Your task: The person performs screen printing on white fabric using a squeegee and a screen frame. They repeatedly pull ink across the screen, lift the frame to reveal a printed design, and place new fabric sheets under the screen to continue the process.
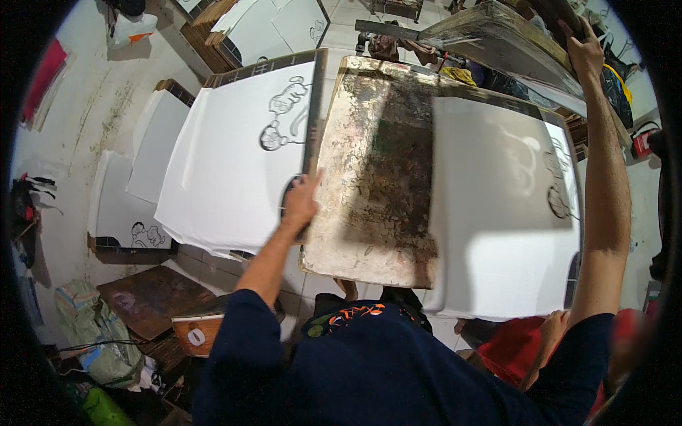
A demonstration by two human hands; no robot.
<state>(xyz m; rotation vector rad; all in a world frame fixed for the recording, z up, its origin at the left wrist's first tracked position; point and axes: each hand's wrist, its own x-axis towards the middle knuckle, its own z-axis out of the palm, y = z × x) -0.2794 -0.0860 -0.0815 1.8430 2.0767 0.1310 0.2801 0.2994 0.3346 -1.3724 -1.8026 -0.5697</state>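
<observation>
My right hand (586,57) reaches far up and is wrapped round the bar of a wooden-framed printing screen (490,35), which is tilted up at the far right. My left hand (302,204) is at the near right edge of a dark board (316,92), its fingers on that edge. White cloth (220,142) with black line drawings of cartoon animals lies over this board. Between my arms is a worn, stained table (369,177). A second white cloth (497,270), with a similar drawing, covers a board on the table's right side, partly in shadow.
More cloth-covered boards (135,192) stand at the left and far back. Below them are a brown panel (153,298), an orange box (195,335) and a stuffed woven sack (99,326). Another person's hand (555,328) and red clothing (508,351) are close at the lower right.
</observation>
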